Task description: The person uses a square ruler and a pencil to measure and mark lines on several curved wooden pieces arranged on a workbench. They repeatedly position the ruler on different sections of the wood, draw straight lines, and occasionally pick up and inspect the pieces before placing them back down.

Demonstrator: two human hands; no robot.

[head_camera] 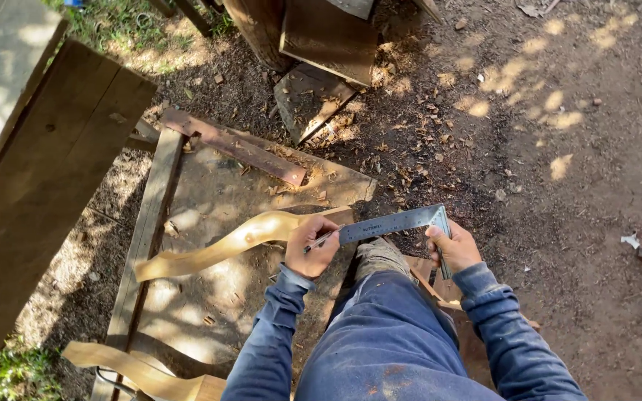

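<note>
Curved wooden piece (239, 241) under marking: my left hand (310, 246) grips a pencil (321, 240) along the steel square (395, 223), right hand (451, 249) clamping its corner; cutting remains.

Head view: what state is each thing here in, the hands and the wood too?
Left hand: grip shut on a pencil, tip at the square.
Right hand: grip shut on the metal square.
Curved wooden piece: lying flat under the square.
Wood shavings: scattered over the dirt.
</note>
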